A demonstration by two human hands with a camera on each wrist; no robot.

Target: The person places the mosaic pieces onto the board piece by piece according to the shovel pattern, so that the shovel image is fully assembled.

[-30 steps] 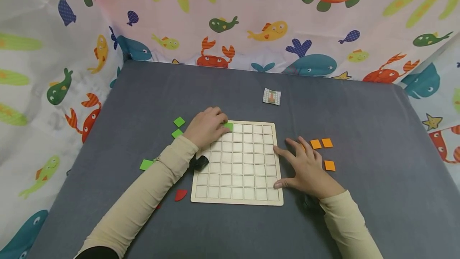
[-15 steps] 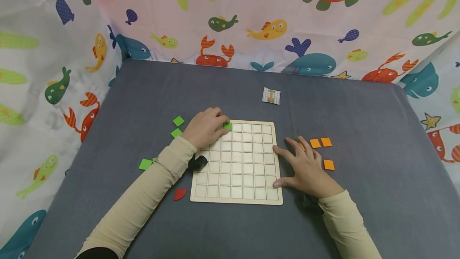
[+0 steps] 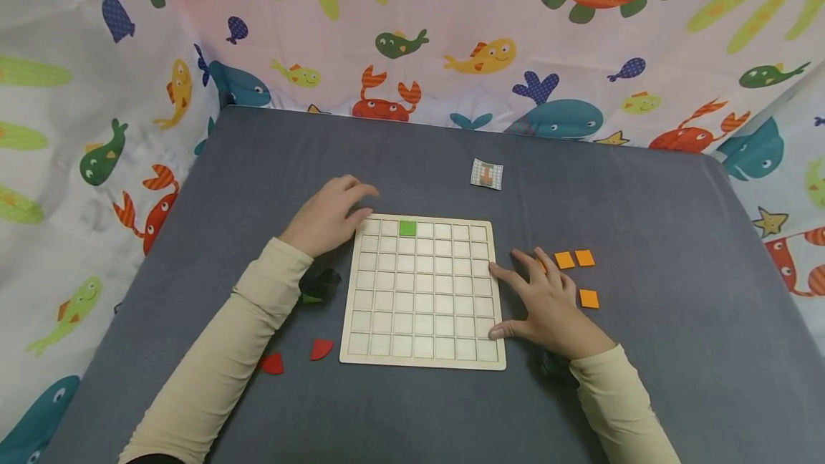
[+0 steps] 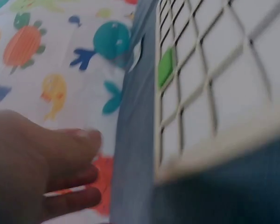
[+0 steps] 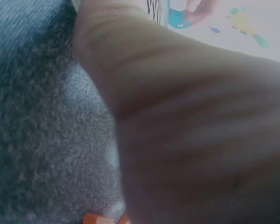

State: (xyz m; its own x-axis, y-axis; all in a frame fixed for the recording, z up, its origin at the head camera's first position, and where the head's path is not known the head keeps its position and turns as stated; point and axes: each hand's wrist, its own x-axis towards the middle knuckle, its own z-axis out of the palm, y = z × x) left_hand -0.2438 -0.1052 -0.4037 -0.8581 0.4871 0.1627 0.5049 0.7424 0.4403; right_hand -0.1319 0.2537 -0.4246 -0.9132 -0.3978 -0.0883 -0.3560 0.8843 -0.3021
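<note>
A pale wooden grid board (image 3: 425, 304) lies flat on the grey table, divided into rows of square cells. One green square tile (image 3: 407, 228) sits in the third cell from the left of its far row. My left hand (image 3: 330, 215) is off the tile, beside the board's far left corner, fingers apart and holding nothing; the left wrist view also shows its fingers (image 4: 70, 154) empty. My right hand (image 3: 548, 306) spreads its thumb and index finger against the board's right edge. In the right wrist view the hand and wrist (image 5: 177, 93) fill most of the picture.
Several orange square tiles (image 3: 564, 260) lie right of the board, one partly under my right hand. Red quarter-round pieces (image 3: 321, 349) lie near the left front. A green tile (image 3: 311, 299) shows under the left wrist camera. A small pattern card (image 3: 486, 174) lies beyond the board.
My left hand has let go of the green tile and moved left, away from the board's far row. The tile stays in its cell. The right hand has stayed at the board's edge.
</note>
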